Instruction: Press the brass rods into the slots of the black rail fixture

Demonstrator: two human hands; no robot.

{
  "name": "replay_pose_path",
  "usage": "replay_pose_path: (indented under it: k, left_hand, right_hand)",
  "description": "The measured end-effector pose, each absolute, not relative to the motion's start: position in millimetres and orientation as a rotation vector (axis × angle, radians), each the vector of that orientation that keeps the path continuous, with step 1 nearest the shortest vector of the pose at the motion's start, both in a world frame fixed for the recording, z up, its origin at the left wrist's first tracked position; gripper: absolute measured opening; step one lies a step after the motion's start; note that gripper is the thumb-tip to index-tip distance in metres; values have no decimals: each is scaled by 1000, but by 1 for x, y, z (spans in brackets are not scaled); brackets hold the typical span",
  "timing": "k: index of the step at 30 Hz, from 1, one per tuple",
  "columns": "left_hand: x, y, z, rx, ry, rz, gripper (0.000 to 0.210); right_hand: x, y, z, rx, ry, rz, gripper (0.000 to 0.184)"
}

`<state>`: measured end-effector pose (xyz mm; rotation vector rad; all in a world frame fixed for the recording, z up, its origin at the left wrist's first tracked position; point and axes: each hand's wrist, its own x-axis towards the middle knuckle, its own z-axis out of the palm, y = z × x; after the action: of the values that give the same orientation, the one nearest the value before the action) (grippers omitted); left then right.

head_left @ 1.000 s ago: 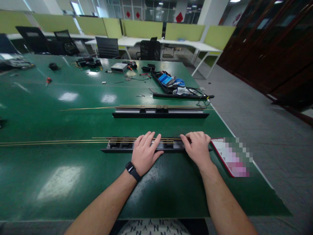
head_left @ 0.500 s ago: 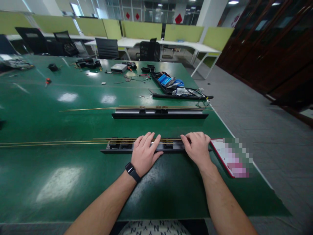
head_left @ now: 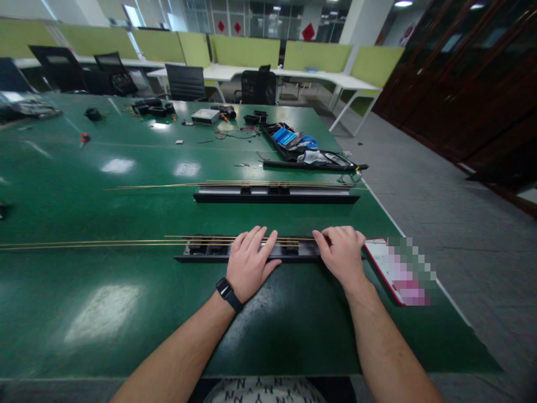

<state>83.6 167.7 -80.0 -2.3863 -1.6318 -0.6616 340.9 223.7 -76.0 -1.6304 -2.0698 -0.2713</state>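
Observation:
A long black rail [head_left: 205, 258] with dark blocks in its channel lies across the table in front of me. Several thin brass rods [head_left: 126, 244] run along it, and two stick out far past its left end. My left hand [head_left: 248, 267], with a watch on its wrist, rests on the rail and rods, fingers stretched out. At the rail's right part, my right hand [head_left: 343, 254] is closed, thumb against fingers, around the end of the rearmost brass rod [head_left: 305, 239]. Its fingers hide the rod's tip.
Behind lies a second rail [head_left: 235, 198] with brass rods on top. A red-edged phone-like device [head_left: 384, 268] is right of my right hand. Farther back are a black tray [head_left: 272, 143] of cables and blue parts, a grey box [head_left: 205, 116] and a red-handled tool [head_left: 85, 137].
My right hand has shifted slightly right, and the rearmost rod has slid a little that way with it. My left hand stays in place on the rail.

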Motion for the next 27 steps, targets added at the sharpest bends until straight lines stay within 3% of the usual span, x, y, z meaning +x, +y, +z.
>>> replay_pose_path:
  k: [27]
  left_hand:
    - [84, 168, -81, -2393, -1630, -668, 60]
  right_hand:
    - [340, 224, -77, -1633, -2112, -296, 50]
